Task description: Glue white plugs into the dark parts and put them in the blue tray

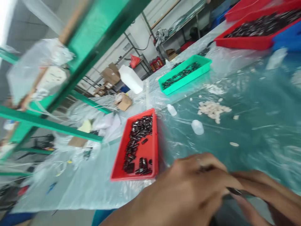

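Observation:
My left hand reaches in from the bottom, its fingers bent and pressed together, blurred by motion. Against its fingertips, my right hand is closed at the lower right, partly cut off by the picture edge. A small dark, shiny piece shows between the fingertips of both hands; the fingers hide most of it. Just left of the hands, a red tray holds many small dark pieces, thinning out toward its middle.
A pile of small cream pieces lies on the green tabletop, near a white cap-like item and a small white bottle. Behind stand a green tray and a large red tray. A green frame crosses the upper left.

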The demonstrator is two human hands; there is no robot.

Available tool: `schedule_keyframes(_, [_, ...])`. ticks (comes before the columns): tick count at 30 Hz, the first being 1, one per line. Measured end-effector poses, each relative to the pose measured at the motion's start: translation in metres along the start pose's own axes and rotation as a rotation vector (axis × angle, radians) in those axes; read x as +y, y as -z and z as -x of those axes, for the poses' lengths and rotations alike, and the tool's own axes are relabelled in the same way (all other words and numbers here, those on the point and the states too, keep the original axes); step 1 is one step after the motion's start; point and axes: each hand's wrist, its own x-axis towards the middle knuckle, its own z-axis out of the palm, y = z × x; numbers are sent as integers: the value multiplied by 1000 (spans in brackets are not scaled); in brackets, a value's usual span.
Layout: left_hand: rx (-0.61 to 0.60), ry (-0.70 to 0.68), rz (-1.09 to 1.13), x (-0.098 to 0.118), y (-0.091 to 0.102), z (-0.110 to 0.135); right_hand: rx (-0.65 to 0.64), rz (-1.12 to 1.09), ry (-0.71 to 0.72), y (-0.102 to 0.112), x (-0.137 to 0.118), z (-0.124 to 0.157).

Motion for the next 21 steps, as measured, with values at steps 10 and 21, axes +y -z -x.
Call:
schedule_keyframes(10, [-186, 63, 721, -52, -31, -1, -63, 7, -180, 15, -20, -20])
schedule_keyframes(21, [-253, 317, 1105, -76, -35, -1, -140, 159, -334, 12, 9, -17])
